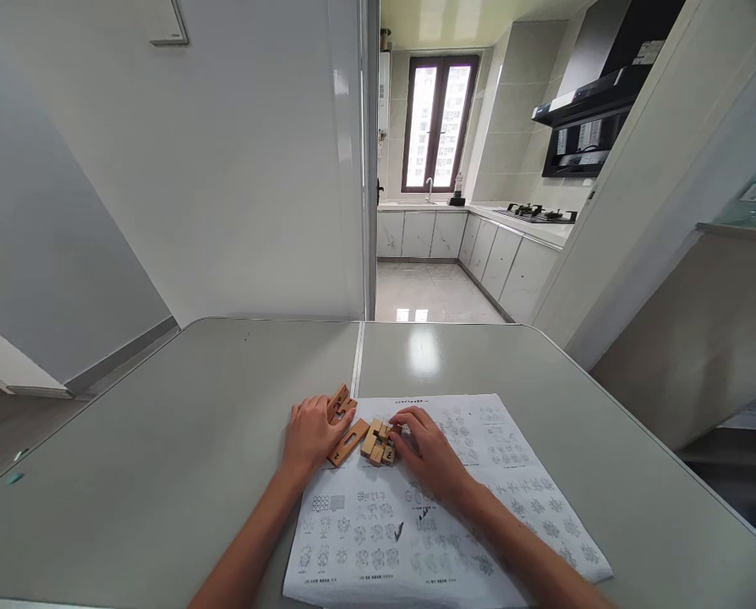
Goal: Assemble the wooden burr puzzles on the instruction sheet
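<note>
My left hand (311, 436) lies at the left edge of the printed sheet, its fingers and thumb curled around a reddish-brown wooden puzzle piece (341, 399). A slotted flat wooden piece (351, 441) rests slantwise just beside that thumb. To its right sits a small cluster of interlocking lighter wooden puzzle blocks (375, 441), notched and lying on the paper. With bent fingers, my right hand (430, 452) grips the right side of this cluster; its fingertips are partly hidden. Small line diagrams and a few dark tick marks cover the paper sheet (353, 579).
A grey-green table (181, 457) with a pale seam extends around the sheet. Small teal bits (15, 478) lie at its left edge. Beyond the far edge stand a white wall panel (264, 169) and a doorway to a kitchen with white cabinets (419, 234).
</note>
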`<state>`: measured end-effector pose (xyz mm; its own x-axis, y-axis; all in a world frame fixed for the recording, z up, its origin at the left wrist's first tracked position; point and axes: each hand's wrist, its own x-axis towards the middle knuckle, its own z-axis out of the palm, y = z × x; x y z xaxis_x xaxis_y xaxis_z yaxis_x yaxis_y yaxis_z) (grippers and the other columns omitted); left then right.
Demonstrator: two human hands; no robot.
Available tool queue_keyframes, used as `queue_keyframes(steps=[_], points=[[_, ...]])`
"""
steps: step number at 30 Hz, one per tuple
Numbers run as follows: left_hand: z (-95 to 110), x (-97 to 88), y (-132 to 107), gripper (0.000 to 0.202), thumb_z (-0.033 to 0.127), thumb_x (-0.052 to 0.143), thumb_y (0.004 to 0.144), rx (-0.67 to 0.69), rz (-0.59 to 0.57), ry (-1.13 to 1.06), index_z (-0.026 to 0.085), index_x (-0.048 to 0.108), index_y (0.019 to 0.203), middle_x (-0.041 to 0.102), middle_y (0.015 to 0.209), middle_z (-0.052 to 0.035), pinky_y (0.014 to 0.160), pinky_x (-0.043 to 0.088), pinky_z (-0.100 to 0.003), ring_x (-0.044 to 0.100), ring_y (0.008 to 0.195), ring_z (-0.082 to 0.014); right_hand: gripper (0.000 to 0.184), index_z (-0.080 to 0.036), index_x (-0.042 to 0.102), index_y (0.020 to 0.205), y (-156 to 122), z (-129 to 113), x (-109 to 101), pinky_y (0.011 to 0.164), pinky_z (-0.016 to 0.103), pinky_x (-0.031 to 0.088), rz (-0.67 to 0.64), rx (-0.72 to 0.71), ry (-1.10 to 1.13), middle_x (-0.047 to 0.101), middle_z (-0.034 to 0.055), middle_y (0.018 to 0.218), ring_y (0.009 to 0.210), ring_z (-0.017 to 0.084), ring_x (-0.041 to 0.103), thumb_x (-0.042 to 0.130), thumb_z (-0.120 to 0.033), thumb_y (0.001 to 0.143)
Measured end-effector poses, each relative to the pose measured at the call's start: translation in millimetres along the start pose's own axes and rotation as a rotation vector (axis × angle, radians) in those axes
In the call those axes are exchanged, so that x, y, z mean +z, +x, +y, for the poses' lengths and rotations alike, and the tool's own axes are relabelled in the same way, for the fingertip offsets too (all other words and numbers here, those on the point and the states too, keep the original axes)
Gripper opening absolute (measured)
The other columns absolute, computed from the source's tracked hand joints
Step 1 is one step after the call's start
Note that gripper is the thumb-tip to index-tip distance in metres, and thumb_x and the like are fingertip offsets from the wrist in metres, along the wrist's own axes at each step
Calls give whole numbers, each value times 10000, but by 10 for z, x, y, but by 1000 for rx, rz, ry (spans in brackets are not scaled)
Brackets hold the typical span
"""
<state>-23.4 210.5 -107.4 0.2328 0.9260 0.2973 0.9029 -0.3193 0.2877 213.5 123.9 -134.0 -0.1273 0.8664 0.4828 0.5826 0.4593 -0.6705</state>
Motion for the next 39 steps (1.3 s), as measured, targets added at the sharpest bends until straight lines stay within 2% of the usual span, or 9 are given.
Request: queue_keyframes(steps=[12, 25, 39], points=[[8, -3, -15, 428, 620, 546, 947, 33, -2, -8, 213, 622, 837, 739, 918, -108, 865, 450, -439, 689, 929, -320, 139, -253, 612, 1141, 11, -21, -13, 925, 460, 593, 5, 10, 14, 649, 109, 1169, 1081, 271, 649, 514, -250, 1043], [-23, 29, -27, 345, 551, 602, 952, 25, 23, -103, 209, 643, 931, 769, 1000, -87, 918, 473, -430, 720, 926, -290, 136, -245, 611, 1125, 12, -47, -20, 896, 410, 585, 12, 14, 13, 652, 91, 1141, 1051, 250, 652, 532, -197, 1025], [-95, 105, -22, 340, 519, 510, 1017, 170, 64, -79, 199, 616, 973, 726, 981, -101, 843, 523, -416, 680, 901, -279, 136, -240, 622, 1124, 9, -25, -8, 893, 418, 581, 20, 5, 20, 655, 102, 1138, 1054, 257, 648, 531, -210, 1027]])
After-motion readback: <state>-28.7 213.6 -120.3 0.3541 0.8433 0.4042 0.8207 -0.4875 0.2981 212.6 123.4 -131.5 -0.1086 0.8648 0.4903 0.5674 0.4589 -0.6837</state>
